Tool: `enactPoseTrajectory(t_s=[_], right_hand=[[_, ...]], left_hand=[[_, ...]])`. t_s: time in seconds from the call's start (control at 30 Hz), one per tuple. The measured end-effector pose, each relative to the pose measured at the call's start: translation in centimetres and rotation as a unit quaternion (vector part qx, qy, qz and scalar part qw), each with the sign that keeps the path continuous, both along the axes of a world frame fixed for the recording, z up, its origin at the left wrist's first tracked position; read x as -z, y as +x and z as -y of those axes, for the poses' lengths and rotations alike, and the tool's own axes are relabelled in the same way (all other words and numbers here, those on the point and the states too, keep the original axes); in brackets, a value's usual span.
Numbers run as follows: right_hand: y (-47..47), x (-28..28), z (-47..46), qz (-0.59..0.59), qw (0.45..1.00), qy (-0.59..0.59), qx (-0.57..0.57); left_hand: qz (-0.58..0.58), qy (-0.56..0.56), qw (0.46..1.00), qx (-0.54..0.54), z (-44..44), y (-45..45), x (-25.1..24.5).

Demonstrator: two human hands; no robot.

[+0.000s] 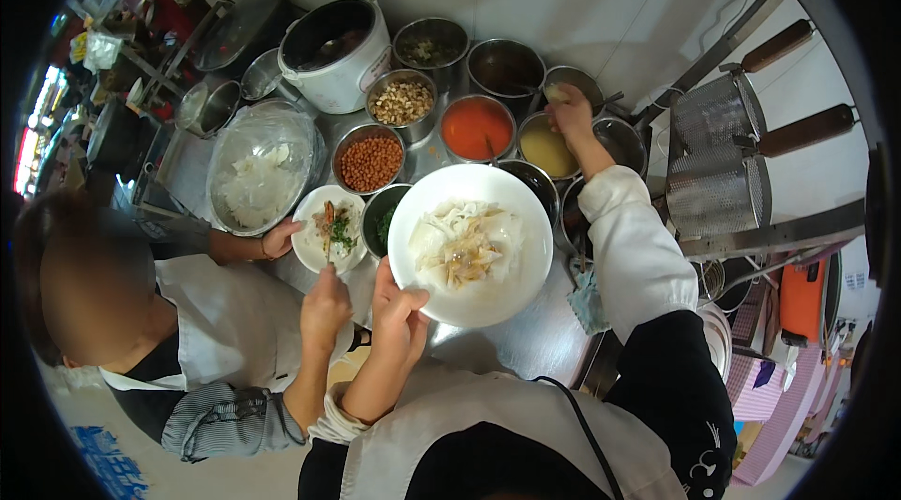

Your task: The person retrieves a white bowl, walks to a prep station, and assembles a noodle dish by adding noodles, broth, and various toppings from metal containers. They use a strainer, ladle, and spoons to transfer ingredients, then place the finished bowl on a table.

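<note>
My left hand [400,306] grips the rim of a white plate [531,289] at its lower left, thumb on top. White, sheet-like rice noodles [450,240] lie on the plate, with brownish sauce over their middle. My right hand [574,119] is stretched out to the back right, above a metal pot of yellowish liquid [545,148]. Its fingertips are at the near side of a smaller metal pot [588,78]; whether they hold something is unclear. Left of that, a pot of red-orange sauce [475,126] has a utensil standing in it.
At left, a co-worker's hand [325,306] works a utensil in a smaller plate [303,247] of garnished food. Bowls of roasted beans or nuts [369,161] and chopped nuts [401,104] stand behind. A rice cooker [334,88] has its lid raised. Perforated strainers [718,176] hang at right.
</note>
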State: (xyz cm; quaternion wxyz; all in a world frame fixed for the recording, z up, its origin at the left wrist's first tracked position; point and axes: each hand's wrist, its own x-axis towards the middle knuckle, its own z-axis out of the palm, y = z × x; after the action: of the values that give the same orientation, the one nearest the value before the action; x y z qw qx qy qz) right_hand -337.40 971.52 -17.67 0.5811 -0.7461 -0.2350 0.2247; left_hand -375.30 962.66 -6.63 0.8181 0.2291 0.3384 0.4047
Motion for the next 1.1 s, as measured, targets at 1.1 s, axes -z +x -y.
enactPoseTrajectory(t_s=[1.1], right_hand=[[2.2,2.5,-5.4,-0.152,0.981,0.076,0.092]], left_hand=[[-0.035,0.023,0.999,-0.019,-1.8,2.5,-0.2]])
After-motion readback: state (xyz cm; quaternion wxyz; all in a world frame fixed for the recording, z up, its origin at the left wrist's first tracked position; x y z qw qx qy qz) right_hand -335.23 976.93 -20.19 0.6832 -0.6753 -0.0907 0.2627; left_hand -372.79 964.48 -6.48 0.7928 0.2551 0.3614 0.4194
